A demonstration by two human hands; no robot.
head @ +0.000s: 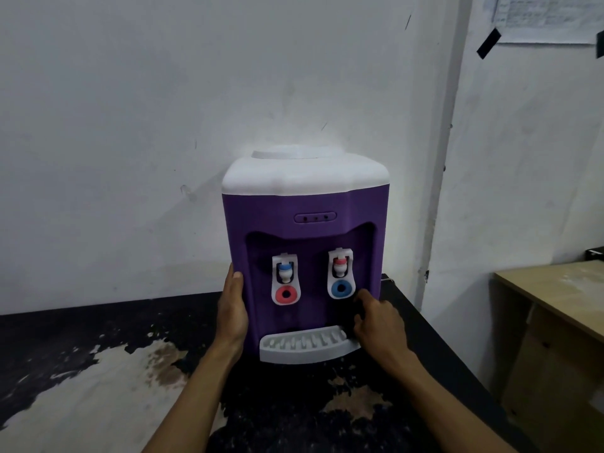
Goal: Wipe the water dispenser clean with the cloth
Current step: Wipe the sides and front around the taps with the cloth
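Water dispenser (304, 230), left hand (232, 308) fingers flat on its side, right hand (379, 322) fingers curled, grip unclear

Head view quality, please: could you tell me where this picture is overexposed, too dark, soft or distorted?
Head view: the dispenser's white top glares, its detail washed out; head view: the recess by the taps is dim, and the right hand is soft, so what it holds is unclear; head view: the wide lens bends the wall corner.
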